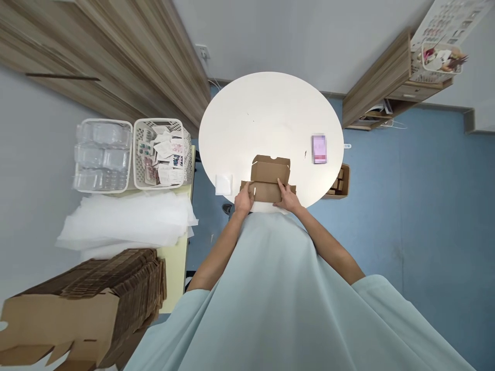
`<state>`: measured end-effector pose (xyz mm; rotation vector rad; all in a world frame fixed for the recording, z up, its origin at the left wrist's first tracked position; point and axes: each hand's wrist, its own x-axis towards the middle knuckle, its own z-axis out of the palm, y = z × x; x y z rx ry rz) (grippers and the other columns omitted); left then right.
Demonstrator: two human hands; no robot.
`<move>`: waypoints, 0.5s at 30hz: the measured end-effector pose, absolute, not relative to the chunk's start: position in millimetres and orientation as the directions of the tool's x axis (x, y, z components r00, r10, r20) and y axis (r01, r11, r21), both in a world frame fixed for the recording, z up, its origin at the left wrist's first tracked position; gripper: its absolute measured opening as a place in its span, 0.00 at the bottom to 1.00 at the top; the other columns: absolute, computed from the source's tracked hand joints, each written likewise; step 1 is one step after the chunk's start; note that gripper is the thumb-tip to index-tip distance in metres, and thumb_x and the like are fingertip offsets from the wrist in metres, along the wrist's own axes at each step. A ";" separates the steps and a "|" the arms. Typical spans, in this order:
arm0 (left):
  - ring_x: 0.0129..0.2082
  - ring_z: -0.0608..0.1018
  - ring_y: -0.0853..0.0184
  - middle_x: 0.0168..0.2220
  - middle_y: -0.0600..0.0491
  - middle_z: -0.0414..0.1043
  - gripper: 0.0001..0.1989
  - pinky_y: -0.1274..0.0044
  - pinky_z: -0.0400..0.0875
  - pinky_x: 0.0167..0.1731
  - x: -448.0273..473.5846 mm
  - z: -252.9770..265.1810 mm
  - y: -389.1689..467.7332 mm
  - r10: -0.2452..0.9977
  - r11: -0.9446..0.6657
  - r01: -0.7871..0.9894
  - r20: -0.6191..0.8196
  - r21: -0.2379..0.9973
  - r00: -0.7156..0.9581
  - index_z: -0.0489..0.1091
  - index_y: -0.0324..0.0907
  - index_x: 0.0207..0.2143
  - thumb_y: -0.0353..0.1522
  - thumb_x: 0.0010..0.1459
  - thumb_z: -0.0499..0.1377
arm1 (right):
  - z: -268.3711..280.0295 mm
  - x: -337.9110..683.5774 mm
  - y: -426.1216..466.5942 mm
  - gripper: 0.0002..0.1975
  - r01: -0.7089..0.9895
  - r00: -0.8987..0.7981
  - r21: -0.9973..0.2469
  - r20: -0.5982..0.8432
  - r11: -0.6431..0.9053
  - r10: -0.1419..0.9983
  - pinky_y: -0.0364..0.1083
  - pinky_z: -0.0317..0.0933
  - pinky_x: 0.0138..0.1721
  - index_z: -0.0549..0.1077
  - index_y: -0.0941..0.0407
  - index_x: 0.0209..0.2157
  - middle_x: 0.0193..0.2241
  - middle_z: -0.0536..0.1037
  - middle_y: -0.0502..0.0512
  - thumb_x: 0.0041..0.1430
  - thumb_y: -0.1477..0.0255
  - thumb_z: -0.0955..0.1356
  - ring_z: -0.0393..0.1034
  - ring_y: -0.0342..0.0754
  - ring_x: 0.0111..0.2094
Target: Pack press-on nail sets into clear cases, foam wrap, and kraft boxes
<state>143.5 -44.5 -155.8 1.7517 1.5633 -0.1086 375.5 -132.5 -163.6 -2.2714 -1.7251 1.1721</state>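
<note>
Table (270, 103), round and white, counts 1. Left of it lie 1 stack of folded cardboard (135, 288), 1 heap of white sheets (131, 219) and 2 white baskets (187, 154): 1 holds clear tubs (91, 157), the other pill packs (146, 149) and white packets (164, 149). On the floor (371, 180), 1 carton (347, 180) contains smaller boxes (339, 184). 1 open cardboard box (266, 193) lies at the table's near edge; the left hand (243, 200) grips its left side, the right hand (288, 198) its right. 1 phone (319, 149) and 1 white square (224, 184) flank it.
</note>
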 end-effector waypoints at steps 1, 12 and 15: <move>0.54 0.82 0.57 0.57 0.48 0.78 0.33 0.70 0.73 0.55 143.8 -155.2 -43.0 0.804 0.012 0.889 -0.533 0.457 0.263 0.60 0.52 0.73 0.29 0.69 0.60 | -162.5 376.2 -131.2 0.71 0.801 0.084 -0.463 -0.540 -0.379 0.838 0.61 0.72 0.57 0.28 0.41 0.79 0.69 0.58 0.70 0.55 0.61 0.82 0.71 0.68 0.62; 0.54 0.81 0.56 0.55 0.45 0.76 0.26 0.71 0.72 0.57 140.6 -136.3 -37.0 0.706 -0.204 0.888 -0.566 0.412 0.425 0.67 0.47 0.70 0.28 0.71 0.54 | -150.0 375.5 -124.7 0.62 0.798 0.101 -0.448 -0.558 -0.402 0.824 0.56 0.72 0.54 0.38 0.42 0.79 0.68 0.61 0.67 0.59 0.60 0.80 0.74 0.64 0.58; 0.55 0.80 0.58 0.58 0.45 0.74 0.26 0.71 0.73 0.57 131.6 -132.7 -36.5 0.779 -0.157 0.892 -0.502 0.423 0.376 0.67 0.46 0.69 0.27 0.72 0.53 | -148.3 375.5 -124.4 0.61 0.801 0.101 -0.443 -0.562 -0.403 0.821 0.55 0.72 0.53 0.39 0.42 0.79 0.68 0.62 0.67 0.59 0.60 0.80 0.75 0.63 0.57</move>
